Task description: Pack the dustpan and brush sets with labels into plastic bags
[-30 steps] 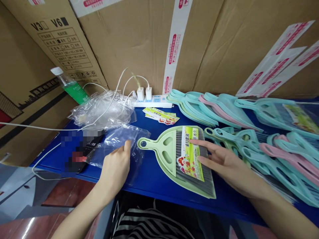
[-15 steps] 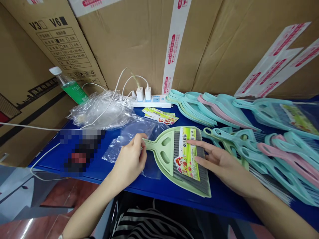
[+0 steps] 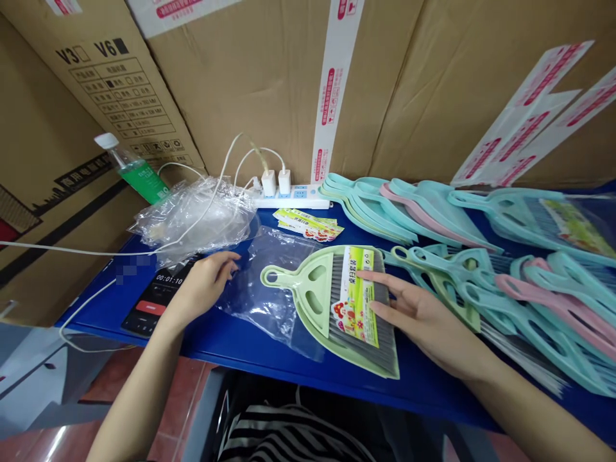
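Observation:
A light green dustpan [image 3: 308,321] lies on the blue table with its handle to the left and a small grey-bristled brush [image 3: 337,321] on it. Across the bristles is a yellow and white label card [image 3: 364,295]. The fingers of my right hand [image 3: 414,314], spread apart, rest on the card and hold nothing. My left hand [image 3: 206,282] is off the handle, beside a clear plastic bag [image 3: 269,308] that lies partly under the dustpan; its fingers are loosely curled, and whether they touch the bag is unclear.
Turquoise and pink dustpans [image 3: 433,205] and brushes [image 3: 520,308] cover the right side. Further back lie label cards [image 3: 308,224], a power strip [image 3: 301,196] with cables and crumpled plastic bags [image 3: 192,218]. A phone [image 3: 151,305] and a green-labelled bottle [image 3: 142,179] stand left, cardboard boxes [image 3: 269,83] behind.
My left hand has let go of the dustpan handle and moved left, over the near side of the bag and next to the phone. The dustpan and my right hand have shifted slightly left.

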`<state>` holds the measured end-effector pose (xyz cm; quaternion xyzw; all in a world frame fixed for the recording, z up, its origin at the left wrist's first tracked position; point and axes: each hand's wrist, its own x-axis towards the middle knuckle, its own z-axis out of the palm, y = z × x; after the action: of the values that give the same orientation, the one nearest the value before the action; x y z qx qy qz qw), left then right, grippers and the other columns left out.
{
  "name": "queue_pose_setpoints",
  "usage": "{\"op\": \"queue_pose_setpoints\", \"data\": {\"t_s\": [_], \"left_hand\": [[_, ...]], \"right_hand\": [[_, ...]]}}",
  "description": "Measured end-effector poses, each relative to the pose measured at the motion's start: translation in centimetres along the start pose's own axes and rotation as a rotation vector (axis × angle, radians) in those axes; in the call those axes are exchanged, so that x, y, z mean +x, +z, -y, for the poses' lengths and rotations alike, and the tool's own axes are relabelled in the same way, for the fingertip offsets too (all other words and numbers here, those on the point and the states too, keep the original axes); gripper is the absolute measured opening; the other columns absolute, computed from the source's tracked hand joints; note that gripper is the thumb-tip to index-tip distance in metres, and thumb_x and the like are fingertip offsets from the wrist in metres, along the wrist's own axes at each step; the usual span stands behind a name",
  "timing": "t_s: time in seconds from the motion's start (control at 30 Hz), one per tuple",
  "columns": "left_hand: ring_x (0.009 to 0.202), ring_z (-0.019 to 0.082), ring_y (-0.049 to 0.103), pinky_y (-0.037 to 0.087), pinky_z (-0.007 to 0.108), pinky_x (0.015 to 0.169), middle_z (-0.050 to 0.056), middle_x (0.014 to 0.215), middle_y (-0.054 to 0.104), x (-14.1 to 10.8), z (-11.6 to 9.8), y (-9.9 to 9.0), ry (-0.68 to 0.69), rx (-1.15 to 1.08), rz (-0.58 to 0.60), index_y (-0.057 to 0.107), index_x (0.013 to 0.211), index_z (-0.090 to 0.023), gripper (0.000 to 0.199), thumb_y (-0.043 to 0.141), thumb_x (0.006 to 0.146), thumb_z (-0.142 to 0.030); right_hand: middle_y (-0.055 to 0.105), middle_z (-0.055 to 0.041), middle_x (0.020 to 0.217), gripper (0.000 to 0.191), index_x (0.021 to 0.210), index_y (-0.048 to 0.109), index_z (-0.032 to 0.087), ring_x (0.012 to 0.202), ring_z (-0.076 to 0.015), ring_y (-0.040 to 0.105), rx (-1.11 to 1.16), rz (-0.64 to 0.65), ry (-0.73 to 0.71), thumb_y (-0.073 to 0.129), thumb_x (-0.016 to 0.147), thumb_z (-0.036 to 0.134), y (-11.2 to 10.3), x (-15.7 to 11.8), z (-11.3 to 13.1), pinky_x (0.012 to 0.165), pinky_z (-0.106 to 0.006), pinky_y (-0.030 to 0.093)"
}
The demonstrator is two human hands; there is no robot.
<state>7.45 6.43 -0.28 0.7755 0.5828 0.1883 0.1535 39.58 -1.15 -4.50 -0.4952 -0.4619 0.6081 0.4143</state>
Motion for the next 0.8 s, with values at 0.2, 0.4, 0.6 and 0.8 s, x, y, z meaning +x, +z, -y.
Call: {"op": "queue_pose_setpoints", "data": {"t_s": [0.2, 0.4, 0.6, 0.8], "left_hand": [[0.050, 0.012, 0.059, 0.050, 0.022, 0.050, 0.000, 0.067, 0.063, 0.3, 0.1, 1.3, -0.016, -0.338, 0.178, 0.064, 0.093, -0.017, 0.027, 0.049, 0.079, -0.035], [0.046, 0.008, 0.052, 0.046, 0.019, 0.045, -0.002, 0.062, 0.060, 0.2, -0.3, 1.4, -0.038, -0.515, 0.279, 0.065, 0.085, -0.017, 0.024, 0.059, 0.076, -0.037], [0.043, 0.007, 0.049, 0.044, 0.019, 0.043, -0.002, 0.063, 0.060, 0.3, -0.6, 1.4, -0.083, -0.574, 0.290, 0.063, 0.083, -0.016, 0.028, 0.061, 0.074, -0.043], [0.044, 0.007, 0.049, 0.044, 0.017, 0.042, -0.003, 0.061, 0.057, 0.2, -0.8, 1.6, -0.080, -0.506, 0.252, 0.063, 0.076, -0.017, 0.026, 0.060, 0.075, -0.043]], "right_hand": [[0.067, -0.0109, 0.123, 0.065, 0.125, 0.059, 0.024, 0.107, -0.0285, 0.065, -0.026, 0.020, 0.008, 0.072, 0.073, 0.059, 0.2, 0.2, 0.1, 0.096, -0.048, 0.051], [0.067, -0.0097, 0.123, 0.059, 0.125, 0.058, 0.025, 0.108, -0.0280, 0.065, -0.016, 0.062, -0.001, 0.071, 0.076, 0.055, 0.6, 0.4, -0.1, 0.097, -0.048, 0.051], [0.063, -0.0093, 0.128, 0.059, 0.132, 0.052, 0.028, 0.112, -0.0266, 0.063, -0.025, 0.119, -0.018, 0.065, 0.081, 0.056, 0.8, 0.3, -0.1, 0.098, -0.047, 0.050], [0.058, -0.0080, 0.135, 0.056, 0.132, 0.050, 0.031, 0.115, -0.0265, 0.060, -0.073, 0.138, -0.032, 0.058, 0.085, 0.059, 0.9, 0.1, 0.3, 0.099, -0.046, 0.048]]}}
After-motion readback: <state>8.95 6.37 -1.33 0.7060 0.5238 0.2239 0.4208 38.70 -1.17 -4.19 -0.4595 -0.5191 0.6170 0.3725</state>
